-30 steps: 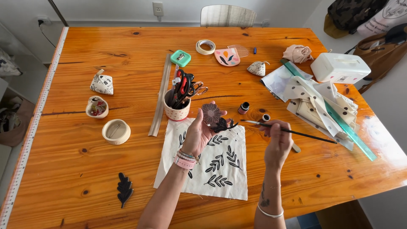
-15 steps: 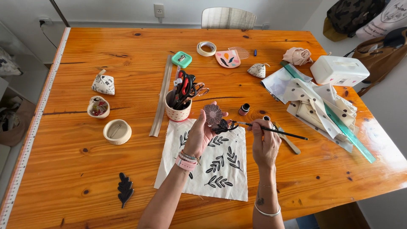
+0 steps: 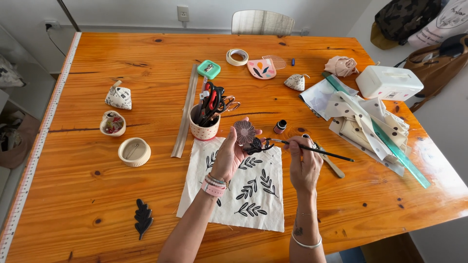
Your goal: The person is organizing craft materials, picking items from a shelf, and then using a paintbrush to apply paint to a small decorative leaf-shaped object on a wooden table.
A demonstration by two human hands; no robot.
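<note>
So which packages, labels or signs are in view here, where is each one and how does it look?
White box: far right of the table, rectangular, lid closed, small dark label on its front.
Small bottle: beside the left hand, dark with a red band.
Green case: past the cup, square, mint, with a grey patch on top.
No signs or screens in view.

Saw big orange-brown wooden table (image 3: pixel 122 63), glossy, dark knots, filling most of view. Measuring strip (image 3: pixel 46 122) ran along its left edge. Pale chair back (image 3: pixel 262 22) stood at far side. White wall (image 3: pixel 146 12) behind, with socket (image 3: pixel 183 12) and second outlet (image 3: pixel 50 24) lower left. Bags (image 3: pixel 429 29) piled at right. Light was bright, glare on table's right corner.
</note>
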